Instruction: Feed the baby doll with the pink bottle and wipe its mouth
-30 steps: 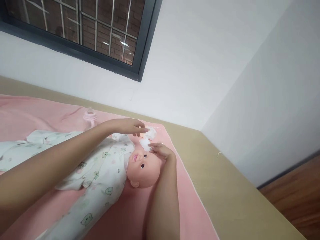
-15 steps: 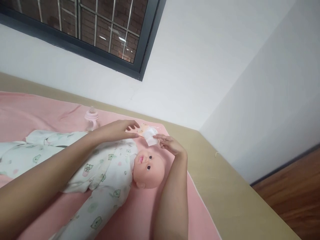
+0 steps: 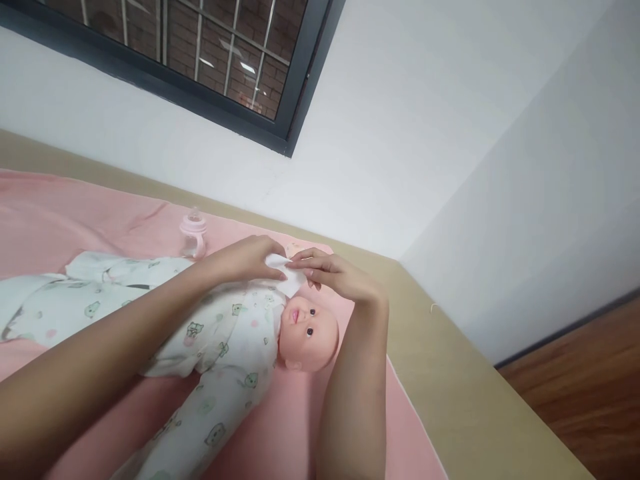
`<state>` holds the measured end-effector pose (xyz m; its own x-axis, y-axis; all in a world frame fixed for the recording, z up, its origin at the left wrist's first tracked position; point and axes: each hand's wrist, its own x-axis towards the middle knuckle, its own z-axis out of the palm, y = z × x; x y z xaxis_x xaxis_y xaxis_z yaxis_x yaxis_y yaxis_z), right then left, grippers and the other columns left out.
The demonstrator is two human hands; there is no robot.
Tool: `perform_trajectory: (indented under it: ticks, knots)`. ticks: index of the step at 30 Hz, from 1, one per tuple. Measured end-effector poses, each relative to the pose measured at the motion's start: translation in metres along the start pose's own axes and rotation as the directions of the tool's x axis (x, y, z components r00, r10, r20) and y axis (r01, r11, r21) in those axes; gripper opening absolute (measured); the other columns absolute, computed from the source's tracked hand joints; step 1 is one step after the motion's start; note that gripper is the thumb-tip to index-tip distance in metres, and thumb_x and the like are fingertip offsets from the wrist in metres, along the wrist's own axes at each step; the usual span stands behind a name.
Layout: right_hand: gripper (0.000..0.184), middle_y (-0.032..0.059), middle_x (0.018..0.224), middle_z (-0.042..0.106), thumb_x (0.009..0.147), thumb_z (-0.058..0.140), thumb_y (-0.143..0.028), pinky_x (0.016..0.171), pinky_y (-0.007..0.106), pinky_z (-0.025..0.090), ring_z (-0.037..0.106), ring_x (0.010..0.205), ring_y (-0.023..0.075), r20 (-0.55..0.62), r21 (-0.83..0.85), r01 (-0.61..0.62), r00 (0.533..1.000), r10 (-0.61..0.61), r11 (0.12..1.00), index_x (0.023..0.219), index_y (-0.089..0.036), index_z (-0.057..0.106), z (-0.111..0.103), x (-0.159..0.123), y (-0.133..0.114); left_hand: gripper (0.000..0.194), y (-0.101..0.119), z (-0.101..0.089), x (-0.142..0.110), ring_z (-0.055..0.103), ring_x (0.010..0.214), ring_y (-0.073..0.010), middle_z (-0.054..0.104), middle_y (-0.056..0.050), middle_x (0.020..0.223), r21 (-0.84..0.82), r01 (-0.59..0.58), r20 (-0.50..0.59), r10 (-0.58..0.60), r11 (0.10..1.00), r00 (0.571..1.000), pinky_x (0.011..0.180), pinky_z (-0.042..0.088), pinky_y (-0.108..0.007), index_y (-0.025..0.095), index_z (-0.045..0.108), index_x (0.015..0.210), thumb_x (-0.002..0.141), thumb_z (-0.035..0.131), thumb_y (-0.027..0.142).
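Note:
A baby doll (image 3: 307,327) in a white sleepsuit printed with small green animals lies on its back on a pink blanket (image 3: 75,213). Just above the doll's face, both hands hold a small white wipe (image 3: 286,275) between them. My left hand (image 3: 245,257) pinches the wipe's left edge with curled fingers. My right hand (image 3: 333,273) grips its right edge from the other side. Most of the wipe is covered by the fingers.
A pink baby bottle (image 3: 193,230) stands upright on the blanket beyond the doll's body. The blanket lies on a tan surface (image 3: 450,373) that meets white walls in a corner. A dark-framed window (image 3: 210,60) is above. Wood floor (image 3: 590,400) shows at the right.
Both hands have come together over the doll's head; the white wipe, first lying by the head, was lifted by the right hand and is now held by both.

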<state>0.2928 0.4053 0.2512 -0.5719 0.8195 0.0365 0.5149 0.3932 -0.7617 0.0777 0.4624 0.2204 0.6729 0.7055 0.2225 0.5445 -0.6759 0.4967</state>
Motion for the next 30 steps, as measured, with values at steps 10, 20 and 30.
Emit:
perform_trajectory:
  ticks: [10,20,30]
  knots:
    - [0.042,0.0069,0.128,0.058,0.080,0.065,-0.039,0.075,0.025,0.049,0.059,0.084,0.0110,-0.252,0.535,0.121,0.968,0.021,0.836,0.120,-0.027,0.061,-0.013,-0.007,0.078,0.041,0.004,-0.022,-0.011,0.056,0.113,-0.0241,0.063,0.002,0.124,-0.388,-0.159,0.215,0.257,0.908,0.942,0.096,0.040,-0.029,0.029,0.065,0.117,0.077,0.066,0.036]
    - [0.039,0.0061,0.119,0.065,0.079,0.064,-0.034,0.092,0.033,0.050,0.063,0.102,0.0176,-0.246,0.862,0.043,0.907,0.343,0.505,0.117,-0.023,0.059,0.034,0.005,0.174,0.025,0.004,-0.013,-0.011,0.062,0.092,-0.0270,0.068,-0.007,0.095,-0.671,-0.077,0.324,0.385,0.738,0.864,0.076,0.049,-0.032,0.018,0.063,0.081,0.071,0.073,0.039]
    - [0.039,0.0051,0.115,0.066,0.079,0.066,-0.026,0.099,0.030,0.048,0.064,0.102,0.0159,-0.272,0.900,0.119,0.905,0.326,0.419,0.116,-0.020,0.057,0.048,0.018,0.193,0.017,0.009,-0.003,-0.008,0.058,0.075,-0.0162,0.066,0.001,0.081,-0.436,-0.174,0.363,0.349,0.883,0.864,0.067,0.042,-0.023,0.018,0.069,0.087,0.081,0.064,0.032]
